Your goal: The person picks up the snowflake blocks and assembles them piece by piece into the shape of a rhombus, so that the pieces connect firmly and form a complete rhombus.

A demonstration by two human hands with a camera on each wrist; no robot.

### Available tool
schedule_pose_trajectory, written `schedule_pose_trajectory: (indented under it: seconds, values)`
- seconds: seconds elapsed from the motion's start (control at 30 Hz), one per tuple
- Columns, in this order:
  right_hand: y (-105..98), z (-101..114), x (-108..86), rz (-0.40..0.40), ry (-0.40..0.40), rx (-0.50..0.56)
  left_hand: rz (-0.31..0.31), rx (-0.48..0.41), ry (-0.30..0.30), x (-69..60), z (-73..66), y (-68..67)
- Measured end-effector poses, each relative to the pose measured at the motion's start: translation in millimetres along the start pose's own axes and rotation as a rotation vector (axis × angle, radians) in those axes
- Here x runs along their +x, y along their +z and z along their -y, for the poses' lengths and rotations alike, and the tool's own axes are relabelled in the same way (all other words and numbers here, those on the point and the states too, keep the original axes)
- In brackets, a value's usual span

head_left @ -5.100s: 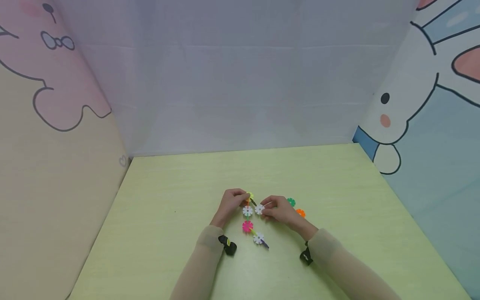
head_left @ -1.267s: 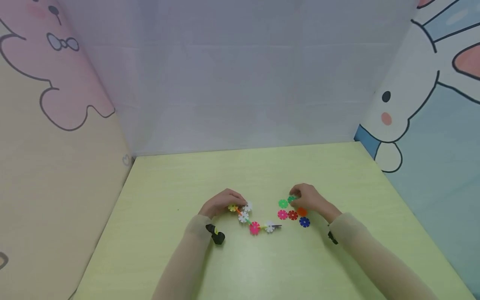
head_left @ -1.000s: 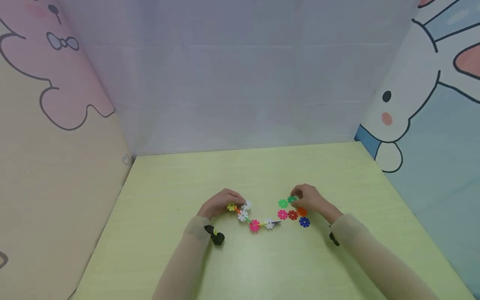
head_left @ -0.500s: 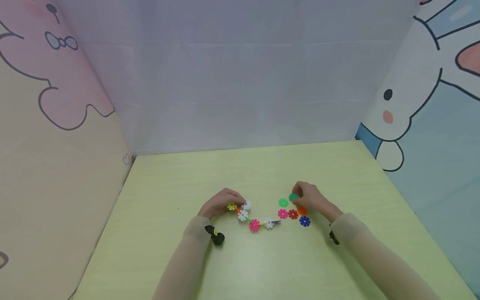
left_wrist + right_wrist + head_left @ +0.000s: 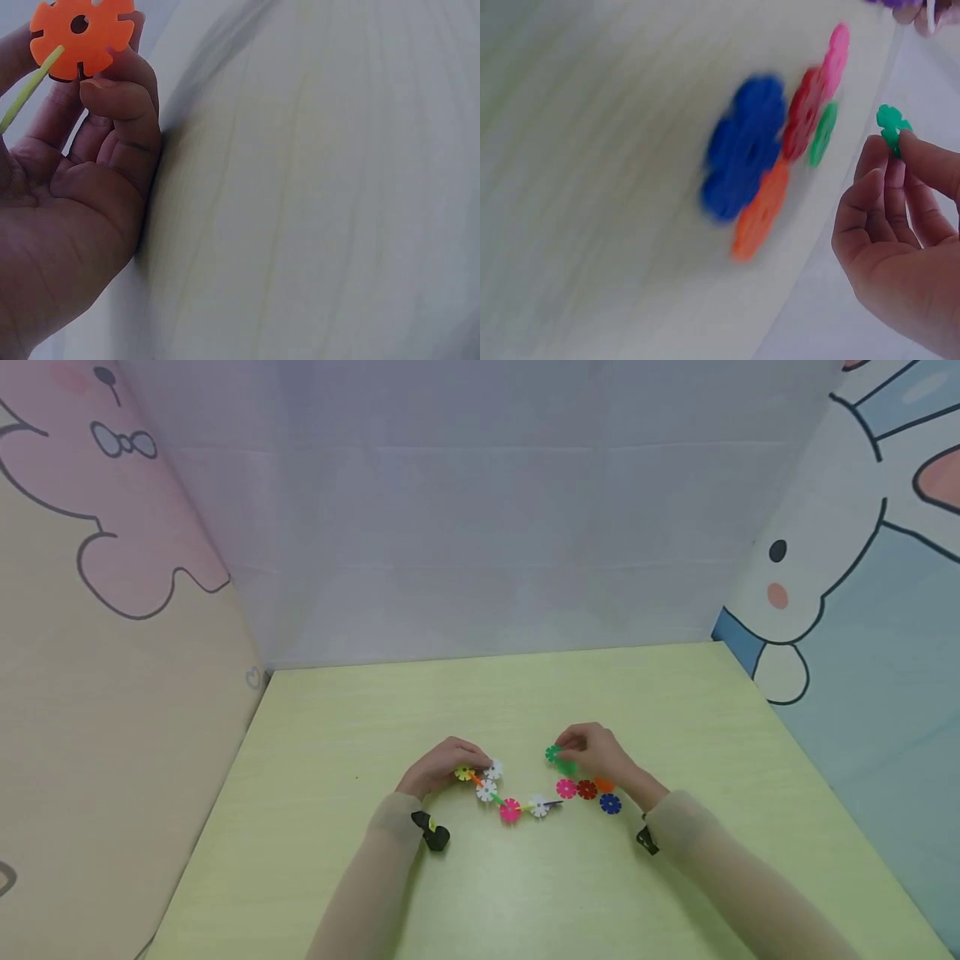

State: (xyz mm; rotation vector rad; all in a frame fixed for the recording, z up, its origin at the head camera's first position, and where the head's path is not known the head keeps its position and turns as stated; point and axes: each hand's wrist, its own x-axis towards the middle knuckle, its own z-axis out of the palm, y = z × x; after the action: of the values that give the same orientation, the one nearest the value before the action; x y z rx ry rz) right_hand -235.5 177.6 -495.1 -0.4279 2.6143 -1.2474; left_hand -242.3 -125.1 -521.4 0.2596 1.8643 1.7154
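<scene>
Nearest, on the surface (image 5: 480, 893), lies the curved chain of discs (image 5: 510, 811), joints merely slotted by the look of them, so likely to twist or pop apart if hauled by one end; loose blue disc (image 5: 611, 804) to the right. Farther out, left hand (image 5: 450, 764) grips the chain's far end; right hand (image 5: 600, 756), apart from it, pinches a green disc (image 5: 552, 754) at its edge. Probably light, stiff, slightly slick plastic: hold the rim, slots free.

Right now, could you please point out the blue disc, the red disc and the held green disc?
Blue disc (image 5: 742, 148): right wrist view, middle of its face.
Red disc (image 5: 587, 790): head view, middle of its face.
Held green disc (image 5: 889, 120): right wrist view, its uncovered part.
</scene>
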Motion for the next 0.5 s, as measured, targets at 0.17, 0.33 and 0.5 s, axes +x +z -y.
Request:
schedule_pose_trajectory:
  seconds: [0.17, 0.33, 0.5]
  values:
    - [18.2, 17.1, 1.7, 0.027, -0.107, 0.062, 0.000, 0.004, -0.012, 0.5, -0.6, 0.2]
    - [33.1, 32.5, 4.1, 0.061, -0.129, 0.078, -0.008, 0.005, -0.026, 1.4, -0.3, 0.3]
    - [41.8, 40.4, 3.4, 0.082, -0.096, 0.073, -0.011, 0.004, -0.035, 2.1, -0.5, 1.3]
